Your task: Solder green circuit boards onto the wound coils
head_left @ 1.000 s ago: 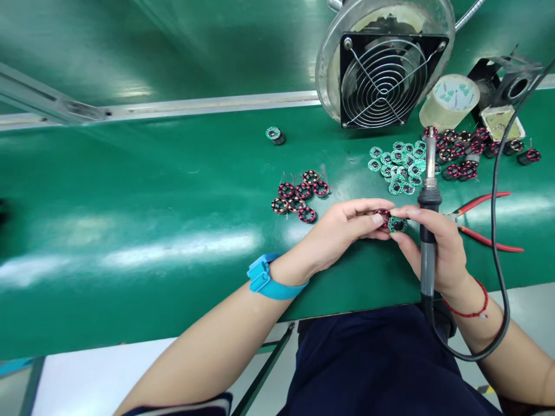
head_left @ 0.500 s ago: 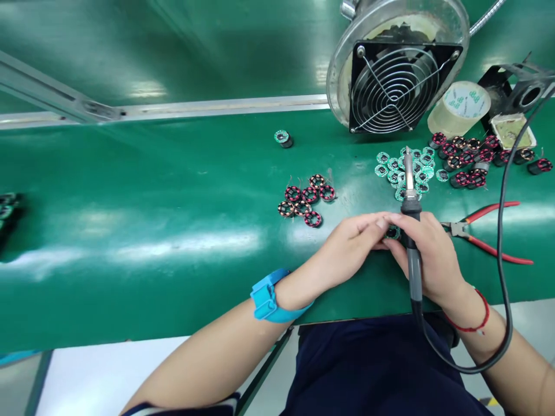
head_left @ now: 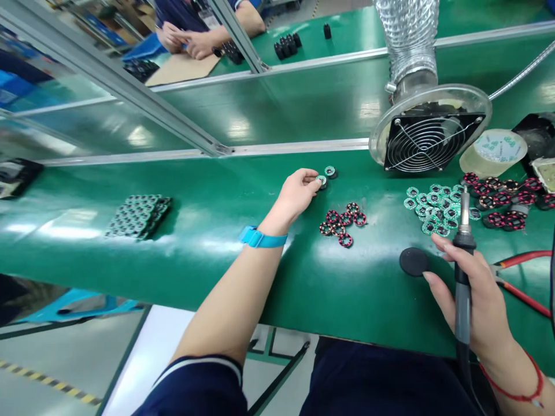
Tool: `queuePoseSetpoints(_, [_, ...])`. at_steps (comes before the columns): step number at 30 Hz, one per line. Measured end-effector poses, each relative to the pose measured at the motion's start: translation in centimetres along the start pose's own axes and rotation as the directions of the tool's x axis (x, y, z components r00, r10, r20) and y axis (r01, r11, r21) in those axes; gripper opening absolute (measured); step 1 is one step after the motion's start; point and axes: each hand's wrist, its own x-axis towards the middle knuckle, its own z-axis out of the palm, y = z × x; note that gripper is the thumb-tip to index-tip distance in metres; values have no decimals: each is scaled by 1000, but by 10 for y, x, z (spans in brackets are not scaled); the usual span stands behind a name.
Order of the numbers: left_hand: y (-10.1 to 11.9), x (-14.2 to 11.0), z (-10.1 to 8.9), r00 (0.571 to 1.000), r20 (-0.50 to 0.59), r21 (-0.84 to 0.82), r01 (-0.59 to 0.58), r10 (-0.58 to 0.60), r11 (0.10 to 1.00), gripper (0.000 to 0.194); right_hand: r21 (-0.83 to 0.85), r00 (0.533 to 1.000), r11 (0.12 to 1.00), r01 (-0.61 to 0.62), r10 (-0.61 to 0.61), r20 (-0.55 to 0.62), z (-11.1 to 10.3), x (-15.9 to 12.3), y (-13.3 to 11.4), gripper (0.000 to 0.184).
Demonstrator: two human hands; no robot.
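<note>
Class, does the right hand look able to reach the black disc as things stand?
Probably yes: the right hand, though holding the soldering iron, has its thumb beside the black disc, with nothing between.

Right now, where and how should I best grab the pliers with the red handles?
I'd take the pliers by both red handles, probably coming from the right. They splay open that way on the green bench, while the jaws sit close to the right hand, which holds the soldering iron.
</note>
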Motion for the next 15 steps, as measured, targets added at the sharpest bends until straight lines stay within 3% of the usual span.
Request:
queuePoseSetpoints(3, [0, 7, 1, 993, -28, 147, -110, 115, 983, 39, -3, 1000, 1000, -14, 14, 1, 1, -2, 0, 58])
queuePoseSetpoints(5, [4, 11, 2, 980, 9, 223, -198, 201, 954, 46, -10, 999, 999, -33, 33, 2, 3, -3, 1, 59])
queuePoseSetpoints(8, [8, 25, 5, 951, 95, 285, -309, 294, 908, 35, -20, 999, 999, -45, 45, 7, 5, -4, 1, 62])
queuePoseSetpoints(11, [13, 55, 11, 928, 117, 313, -373, 354, 873, 24, -41, 999, 998, -46, 46, -7, 7, -4, 2, 63])
queuePoseSetpoints(15, [26, 111, 25, 919, 30, 334, -380, 393, 863, 24, -88, 998, 994, -57, 53, -41, 9, -4, 6, 58])
